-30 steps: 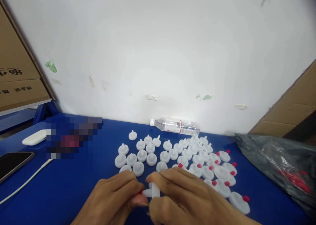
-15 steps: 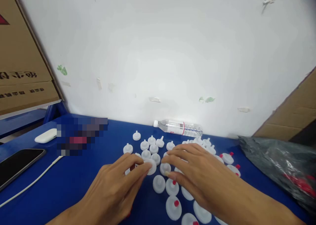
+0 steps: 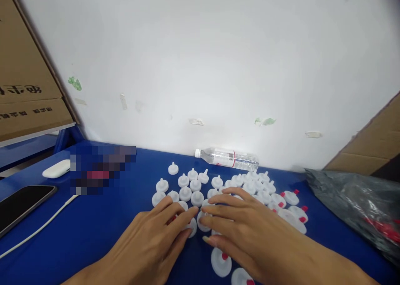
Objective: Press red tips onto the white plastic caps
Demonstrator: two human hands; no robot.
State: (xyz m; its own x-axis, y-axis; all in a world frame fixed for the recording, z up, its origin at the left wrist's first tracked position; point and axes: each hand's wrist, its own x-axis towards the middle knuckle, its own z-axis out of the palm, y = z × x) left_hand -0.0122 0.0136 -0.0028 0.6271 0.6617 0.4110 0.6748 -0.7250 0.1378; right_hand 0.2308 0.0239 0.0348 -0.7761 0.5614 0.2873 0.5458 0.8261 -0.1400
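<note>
Several white round caps (image 3: 185,193) with small nubs lie spread on the blue table (image 3: 103,235). Those on the right carry red plugs (image 3: 291,197). My left hand (image 3: 156,241) lies flat, fingers stretched out, its tips on a white cap (image 3: 192,227); a speck of red shows between its fingers. My right hand (image 3: 250,231) is spread palm-down beside it, fingertips touching another white cap (image 3: 202,223) and covering several more. A cap with a red plug (image 3: 221,262) lies just below the right hand.
A clear water bottle (image 3: 228,158) lies against the white wall. A black plastic bag (image 3: 353,197) with red pieces sits at right. At left are a phone (image 3: 18,206), a white cable (image 3: 40,228) and a white case (image 3: 56,168). Cardboard boxes (image 3: 25,76) flank both sides.
A second ago both hands pinched a white piece together near the front edge. They have since let it go and spread flat over the caps, then drawn slightly back.
</note>
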